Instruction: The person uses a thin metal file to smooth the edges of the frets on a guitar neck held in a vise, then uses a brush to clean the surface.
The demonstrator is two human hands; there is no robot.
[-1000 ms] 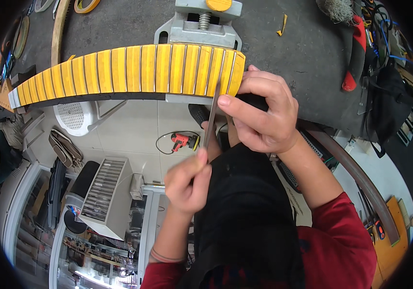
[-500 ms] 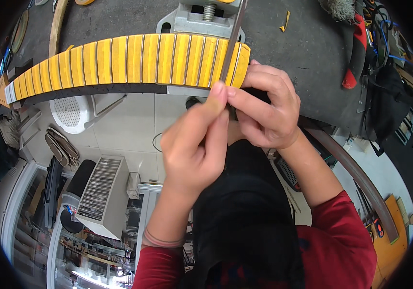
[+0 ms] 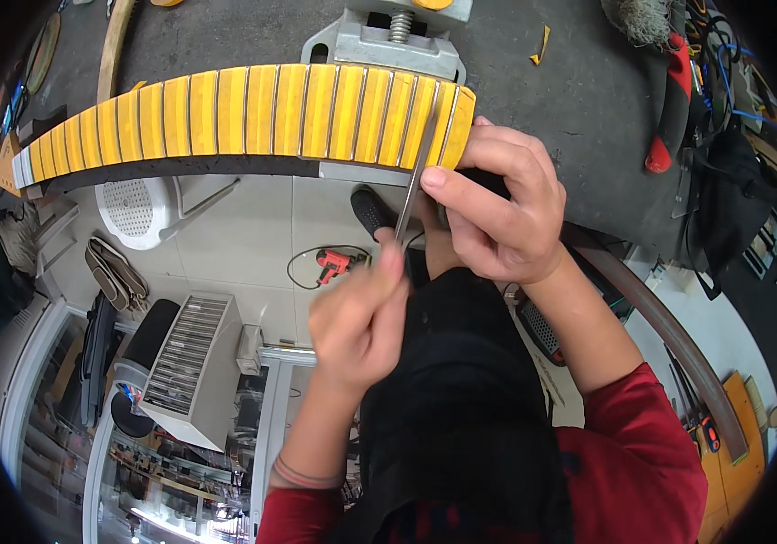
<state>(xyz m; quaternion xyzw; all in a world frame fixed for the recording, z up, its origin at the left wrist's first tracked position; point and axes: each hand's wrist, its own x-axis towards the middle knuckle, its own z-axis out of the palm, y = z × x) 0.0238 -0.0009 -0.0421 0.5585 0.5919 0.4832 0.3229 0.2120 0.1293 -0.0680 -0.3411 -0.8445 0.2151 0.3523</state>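
Note:
A guitar neck (image 3: 261, 113) lies across the bench edge, its fretboard covered in yellow tape with the metal frets bare between strips. My left hand (image 3: 356, 322), slightly blurred, pinches the near end of a slim metal file (image 3: 413, 190). The file slants over the neck's near edge, its far part lying along a fret close to the right end. My right hand (image 3: 515, 208) is closed around the neck's right end. Its thumb tip rests at the near edge, against or just beside the file; its other fingertips are partly hidden.
A grey metal vise (image 3: 393, 50) stands behind the neck on the dark bench (image 3: 533, 109). Red-handled pliers or cutters (image 3: 669, 109) lie at the right. Below are a white stool (image 3: 134, 213), a red power tool (image 3: 334, 265) on the floor and a slatted box (image 3: 193, 367).
My left hand has drawn back toward me with the file, away from the neck's edge. The file's far part now reaches less far past the fretboard. My right hand stays nearly still.

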